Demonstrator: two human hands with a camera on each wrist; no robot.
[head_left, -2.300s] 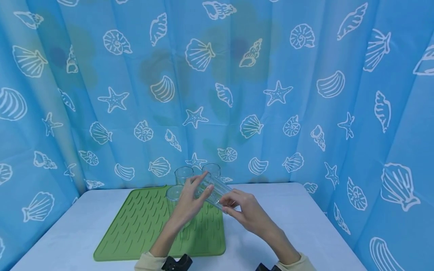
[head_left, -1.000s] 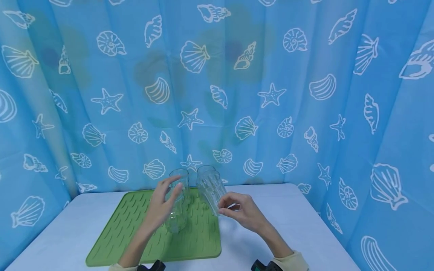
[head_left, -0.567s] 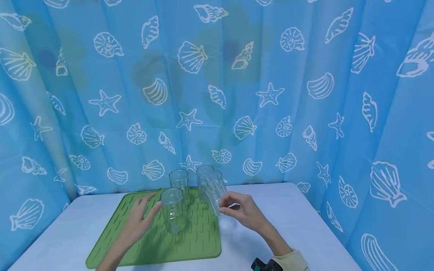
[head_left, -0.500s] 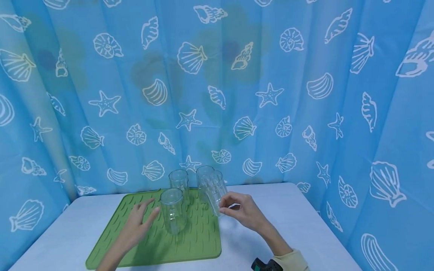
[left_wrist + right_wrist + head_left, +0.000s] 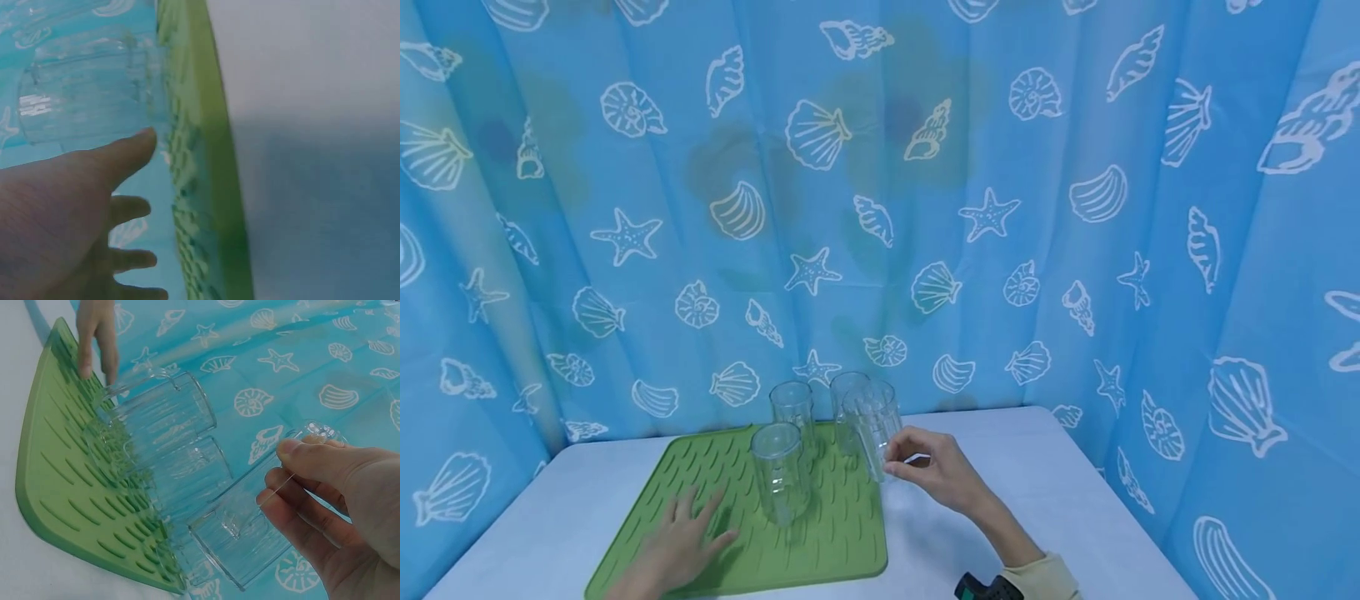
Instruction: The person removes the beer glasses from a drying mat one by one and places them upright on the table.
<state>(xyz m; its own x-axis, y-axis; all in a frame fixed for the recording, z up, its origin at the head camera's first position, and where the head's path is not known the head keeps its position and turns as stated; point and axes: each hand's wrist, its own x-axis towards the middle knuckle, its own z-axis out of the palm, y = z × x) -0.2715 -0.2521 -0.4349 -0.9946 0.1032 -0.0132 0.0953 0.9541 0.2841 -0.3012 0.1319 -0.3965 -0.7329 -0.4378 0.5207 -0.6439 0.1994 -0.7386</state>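
My right hand (image 5: 936,467) pinches a clear glass mug (image 5: 244,531) between thumb and fingers near the mat's right edge. That mug tilts slightly and overlaps another clear glass mug (image 5: 842,417) behind it in the head view. My left hand (image 5: 677,542) holds nothing; its fingers are spread low over the left front of the green ribbed mat (image 5: 647,500). To the right of its fingertips, a clear glass mug (image 5: 781,479) stands upright on the mat. Behind that one stands one more clear glass mug (image 5: 792,407).
The mat lies on a white-covered table (image 5: 1000,450). A blue curtain (image 5: 880,208) with white shell and starfish prints hangs behind and along both sides. A black wrist camera (image 5: 988,587) is strapped on the right wrist.
My left hand has come away from the mugs, moving left and toward me, down over the mat. The mug in my right hand has gone from strongly tilted to nearly upright.
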